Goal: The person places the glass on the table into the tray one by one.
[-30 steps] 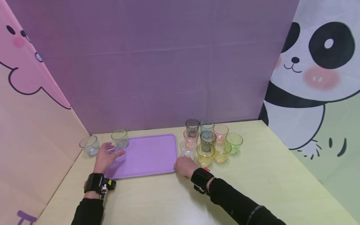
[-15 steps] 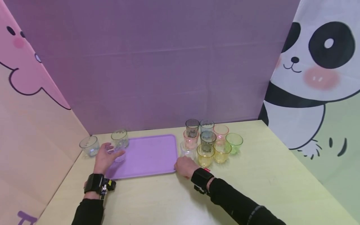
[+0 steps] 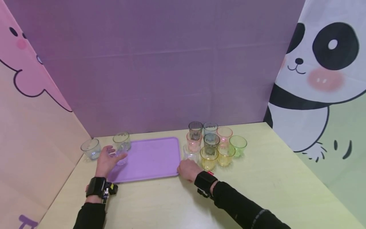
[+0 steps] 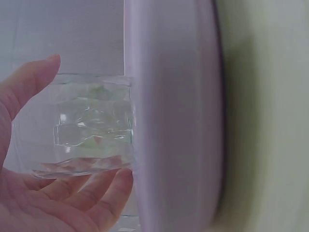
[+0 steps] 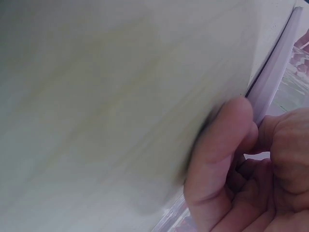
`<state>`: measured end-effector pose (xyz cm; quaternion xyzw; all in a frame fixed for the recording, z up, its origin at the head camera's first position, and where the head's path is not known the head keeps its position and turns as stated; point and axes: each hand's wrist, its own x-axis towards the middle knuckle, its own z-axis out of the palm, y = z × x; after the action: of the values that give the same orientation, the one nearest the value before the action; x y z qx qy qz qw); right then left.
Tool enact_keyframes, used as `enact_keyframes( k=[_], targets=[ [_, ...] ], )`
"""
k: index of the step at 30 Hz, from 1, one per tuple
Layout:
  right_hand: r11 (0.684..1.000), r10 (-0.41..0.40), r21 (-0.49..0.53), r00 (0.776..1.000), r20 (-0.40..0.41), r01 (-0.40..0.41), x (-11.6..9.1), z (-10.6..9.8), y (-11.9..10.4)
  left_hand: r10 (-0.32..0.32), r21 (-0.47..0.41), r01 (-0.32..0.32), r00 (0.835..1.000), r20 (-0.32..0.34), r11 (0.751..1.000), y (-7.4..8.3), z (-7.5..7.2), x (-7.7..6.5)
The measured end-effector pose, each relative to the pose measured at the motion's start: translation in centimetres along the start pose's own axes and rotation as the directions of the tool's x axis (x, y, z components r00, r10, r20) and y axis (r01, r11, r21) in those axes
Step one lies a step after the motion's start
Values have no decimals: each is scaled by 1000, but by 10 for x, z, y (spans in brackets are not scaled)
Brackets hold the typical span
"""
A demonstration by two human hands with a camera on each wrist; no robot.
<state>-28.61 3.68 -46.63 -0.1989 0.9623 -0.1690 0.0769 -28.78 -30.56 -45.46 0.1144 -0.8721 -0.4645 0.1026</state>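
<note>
A clear drinking glass (image 4: 91, 125) stands upright at the left end of the purple tray (image 3: 151, 157). My left hand (image 3: 105, 163) holds this glass, the thumb on one side and the fingers on the other in the left wrist view. At the tray's right front corner, my right hand (image 3: 188, 169) pinches the rim, its fingers curled in the right wrist view. Just behind the held glass is a green-rimmed glass (image 3: 122, 139). A pale bluish glass (image 3: 91, 149) stands left of my left hand.
Right of the tray, several coloured glasses crowd together, among them a yellow glass (image 3: 208, 161), a green glass (image 3: 238, 145) and a dark grey glass (image 3: 195, 128). A clear glass (image 3: 191, 152) sits right behind my right hand. A purple backdrop (image 3: 171, 70) rises behind the table.
Nothing among the hands, tray and glasses has visibly moved. Only the head view has shifted very slightly.
</note>
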Motion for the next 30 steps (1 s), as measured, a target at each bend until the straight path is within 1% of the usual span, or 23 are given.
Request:
enact_keyframes(
  k=[5,11,14,18,20,22,24,27,28,30],
  targets=[
    [1000,-1,2,1000,3,1,0,0,0,3,2,-3,1000,4,1000,-1,0,1],
    [1000,3,4,1000,8,-3,0,0,0,-23,-14,23,1000,10,1000,4,-2,1],
    [1000,4,1,1000,4,-4,0,1,0,-38,-24,37,999,-19,999,7,-4,0],
    [1000,14,8,1000,15,-14,0,1,0,-53,-73,46,993,-102,996,5,-7,1],
    [1000,16,12,1000,16,-16,0,2,0,-63,-115,45,985,-158,992,3,-8,2],
    [1000,16,10,1000,16,-17,1,2,0,-75,-137,46,973,-218,990,0,-10,5],
    [1000,11,6,1000,12,-11,1,2,1,-81,-134,44,956,-282,990,-2,-13,6],
    [1000,14,13,1000,19,-14,2,1,1,-104,-131,60,927,-359,990,-6,-18,8],
    [1000,17,15,1000,21,-17,2,1,1,-112,-131,66,918,-381,989,-8,-20,8],
    [1000,22,18,999,27,-22,2,1,0,-144,-147,92,905,-401,985,-12,-23,8]
  ],
)
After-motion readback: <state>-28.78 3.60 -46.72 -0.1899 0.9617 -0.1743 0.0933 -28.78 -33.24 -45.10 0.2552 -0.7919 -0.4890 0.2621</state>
